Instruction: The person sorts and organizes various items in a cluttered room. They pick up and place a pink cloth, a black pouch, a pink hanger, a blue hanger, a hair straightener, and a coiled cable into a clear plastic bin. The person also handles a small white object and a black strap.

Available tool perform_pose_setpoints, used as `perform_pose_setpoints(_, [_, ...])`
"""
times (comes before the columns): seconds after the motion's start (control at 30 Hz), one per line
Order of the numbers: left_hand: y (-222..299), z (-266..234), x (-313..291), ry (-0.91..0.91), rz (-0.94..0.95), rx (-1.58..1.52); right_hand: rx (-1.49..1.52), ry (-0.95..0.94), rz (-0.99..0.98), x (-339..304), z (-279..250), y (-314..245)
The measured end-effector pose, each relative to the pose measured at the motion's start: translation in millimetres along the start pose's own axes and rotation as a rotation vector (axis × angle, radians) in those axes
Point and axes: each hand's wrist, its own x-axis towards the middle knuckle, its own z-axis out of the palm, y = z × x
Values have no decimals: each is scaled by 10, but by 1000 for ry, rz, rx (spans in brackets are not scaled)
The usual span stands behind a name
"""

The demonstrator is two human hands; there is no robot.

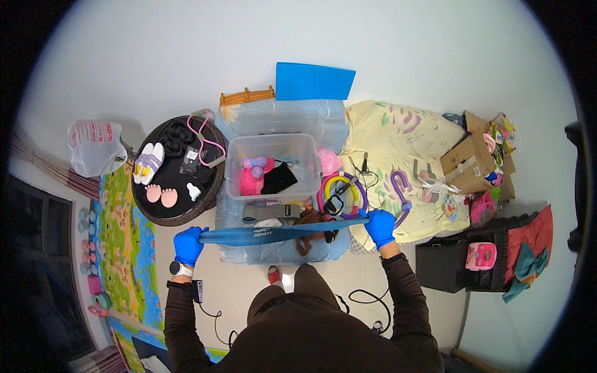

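Observation:
Between my two hands stretches a dark teal resistance band (273,235), a flat strip held roughly level above the edge of the blue seat. My left hand (188,246), in a blue glove, is closed around its left end. The right end is gripped by my right hand (380,229), gloved in blue too. Just beyond the band stands a clear plastic bin (305,188) with a pink and black cloth item (278,180) and purple massage balls (256,165) inside. A grey strap (270,212) and a brown item (306,233) lie partly behind the band.
A round dark wicker table (163,217) at left bears slippers (148,163), pink foot-shaped pads (161,196) and a pink pull cord (202,135). Exercise rings (362,205) lie right of the bin. A cardboard box (466,161) and a black container (438,267) stand at right.

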Motion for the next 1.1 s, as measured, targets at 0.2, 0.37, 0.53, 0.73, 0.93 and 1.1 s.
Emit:
perform_pose_setpoints(0.2, [-281, -155, -56, 32, 92, 158, -134, 34, -87, 8, -113, 386])
perform_pose_setpoints(0.37, [-626, -182, -168, 39, 97, 259, -177, 36, -126, -45, -237, 811])
perform_pose_setpoints(0.53, [-1075, -381, -278, -4, 34, 313, -320, -2, -44, -172, -399, 1323])
perform_pose_setpoints(0.73, [-1294, -659, -371, -4, -55, 223, -389, 30, -21, -425, -602, 1726])
perform_pose_setpoints(0.93, [-1521, -888, -685, -8, -152, 356, -399, -39, 44, -848, -946, 2142])
perform_pose_setpoints(1.1, [-1299, -527, -607, -54, -37, 98, -192, -36, -58, -762, -585, 1610])
